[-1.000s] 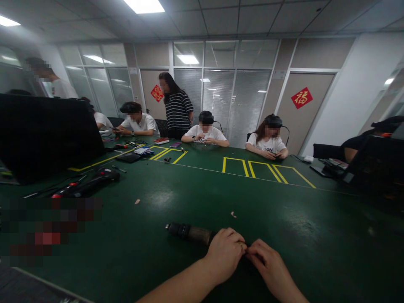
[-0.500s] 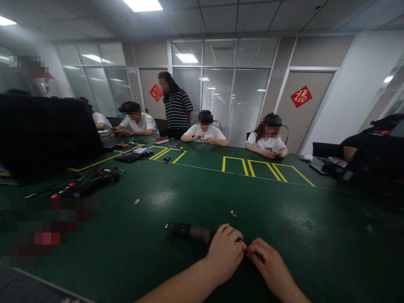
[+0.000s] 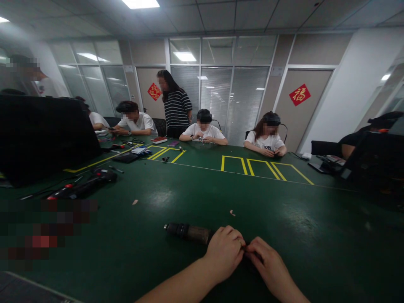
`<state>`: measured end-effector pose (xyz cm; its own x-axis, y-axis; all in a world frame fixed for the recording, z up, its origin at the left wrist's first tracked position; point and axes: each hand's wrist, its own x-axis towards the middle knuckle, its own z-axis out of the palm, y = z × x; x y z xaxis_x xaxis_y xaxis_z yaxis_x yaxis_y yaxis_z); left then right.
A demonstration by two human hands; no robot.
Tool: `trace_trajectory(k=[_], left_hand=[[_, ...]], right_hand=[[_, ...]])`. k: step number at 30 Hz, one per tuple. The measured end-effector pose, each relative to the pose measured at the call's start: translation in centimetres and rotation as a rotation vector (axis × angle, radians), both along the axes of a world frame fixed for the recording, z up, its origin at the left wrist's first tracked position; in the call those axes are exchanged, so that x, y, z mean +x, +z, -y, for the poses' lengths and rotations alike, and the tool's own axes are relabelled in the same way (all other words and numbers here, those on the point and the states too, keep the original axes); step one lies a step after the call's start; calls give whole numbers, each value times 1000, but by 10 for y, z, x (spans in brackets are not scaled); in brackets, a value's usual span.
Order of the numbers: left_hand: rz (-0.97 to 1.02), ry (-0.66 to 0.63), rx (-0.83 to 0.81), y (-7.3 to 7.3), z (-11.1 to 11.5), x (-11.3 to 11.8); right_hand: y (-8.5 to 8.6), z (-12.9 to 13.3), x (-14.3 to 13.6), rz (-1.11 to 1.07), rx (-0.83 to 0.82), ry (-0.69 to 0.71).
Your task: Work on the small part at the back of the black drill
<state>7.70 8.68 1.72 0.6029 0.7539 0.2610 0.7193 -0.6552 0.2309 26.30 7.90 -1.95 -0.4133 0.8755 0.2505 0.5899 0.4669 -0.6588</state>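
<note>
Gripping the dark cylindrical tool [image 3: 197, 234] with curled fingers [image 3: 232, 234], the left hand [image 3: 223, 250] meets the right hand [image 3: 268, 260], whose fingertips [image 3: 250, 248] pinch together on something too hidden to tell.

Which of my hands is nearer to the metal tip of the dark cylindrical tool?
Left. Your left hand is on the cylindrical tool, right of the metal tip; your right hand is farther right.
</note>
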Motion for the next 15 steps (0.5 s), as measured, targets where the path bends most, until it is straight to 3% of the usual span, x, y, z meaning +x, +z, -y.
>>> trace_trajectory(k=[8,15], left_hand=[[-83,27,34,-4,0,4],[-67,5,93,-5,1,3]], right_hand=[[7,1,1,2,-9,55],[1,1,1,-13,78,23]])
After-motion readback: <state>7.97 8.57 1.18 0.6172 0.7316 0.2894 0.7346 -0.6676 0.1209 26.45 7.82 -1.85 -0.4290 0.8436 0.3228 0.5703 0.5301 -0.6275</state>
